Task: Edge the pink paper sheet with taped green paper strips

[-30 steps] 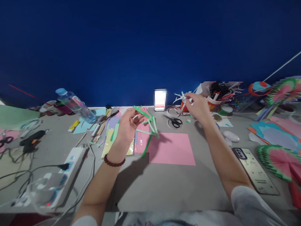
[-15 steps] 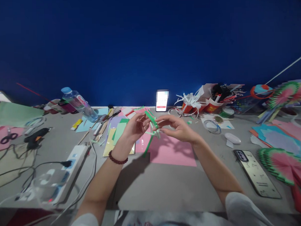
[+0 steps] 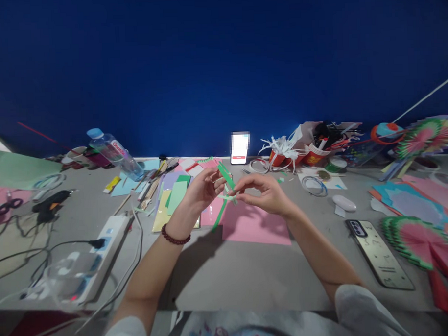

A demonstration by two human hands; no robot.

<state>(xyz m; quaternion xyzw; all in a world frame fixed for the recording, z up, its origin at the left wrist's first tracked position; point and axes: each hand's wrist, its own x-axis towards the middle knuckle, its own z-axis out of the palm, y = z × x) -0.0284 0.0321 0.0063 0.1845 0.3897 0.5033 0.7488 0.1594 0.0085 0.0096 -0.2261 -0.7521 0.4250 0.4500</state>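
My left hand [image 3: 200,192], with a dark bead bracelet [image 3: 175,237] at its wrist, has its fingers curled around folded green paper strips [image 3: 226,175]. From the other side, the thumb and fingertips of my right hand [image 3: 264,193] pinch the lower end of the same strips. Paler strip ends stick out between the hands, and a long green strip [image 3: 219,219] slants down below them. Both hands are above a pink paper sheet [image 3: 255,231]. How the strips are folded or joined is too small to tell.
To the left are coloured papers [image 3: 178,196], a plastic bottle [image 3: 116,153], a power strip [image 3: 102,258], a glue gun [image 3: 51,206] and scissors [image 3: 8,207]. A lit phone [image 3: 238,150] stands by the blue wall. On the right are another phone [image 3: 381,255] and watermelon-patterned paper fans [image 3: 425,244].
My right hand's fingers have closed into a tighter pinch at the strips' lower end. The folded green strips have shifted slightly in my left hand. The whole view has moved a little.
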